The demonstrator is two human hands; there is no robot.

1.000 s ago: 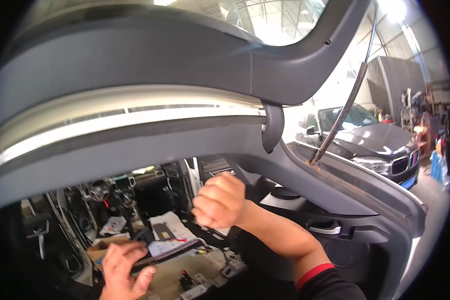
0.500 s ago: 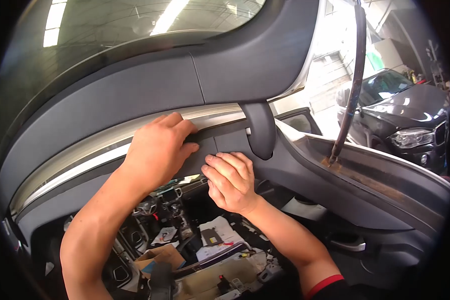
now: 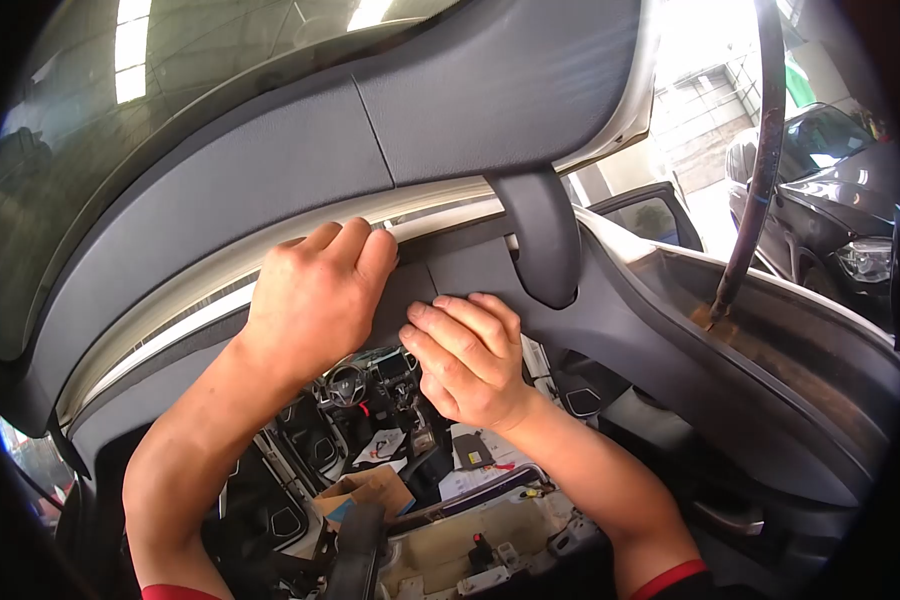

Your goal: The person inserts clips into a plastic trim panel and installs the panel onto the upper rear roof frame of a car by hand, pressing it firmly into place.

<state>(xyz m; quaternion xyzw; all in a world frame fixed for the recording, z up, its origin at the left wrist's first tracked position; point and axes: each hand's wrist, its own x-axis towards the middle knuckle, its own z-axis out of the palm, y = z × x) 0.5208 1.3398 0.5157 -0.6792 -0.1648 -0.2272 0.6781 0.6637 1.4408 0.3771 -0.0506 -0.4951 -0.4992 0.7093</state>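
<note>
Above a car's stripped interior, my left hand (image 3: 320,290) is closed around the edge of the dark roof-end trim (image 3: 470,262), its fingertips hidden behind the edge. My right hand (image 3: 470,355) lies just to its right, lower down, with its fingers together and bent against the lower edge of the same trim. A thin seam runs through the trim between the two hands. Higher up hangs the grey tailgate panel (image 3: 270,150), and a dark curved hinge cover (image 3: 540,235) joins it to the roof at the right.
A strut (image 3: 755,180) rises at the right, before a parked dark car (image 3: 830,200). Inside the car are a steering wheel (image 3: 347,386), an open cardboard box (image 3: 370,490), papers, a grey module (image 3: 472,451) and a beige floor with loose parts.
My left hand has risen from low in the car to the trim edge, and my right fist has moved up beside it and loosened onto the trim. The view has shifted.
</note>
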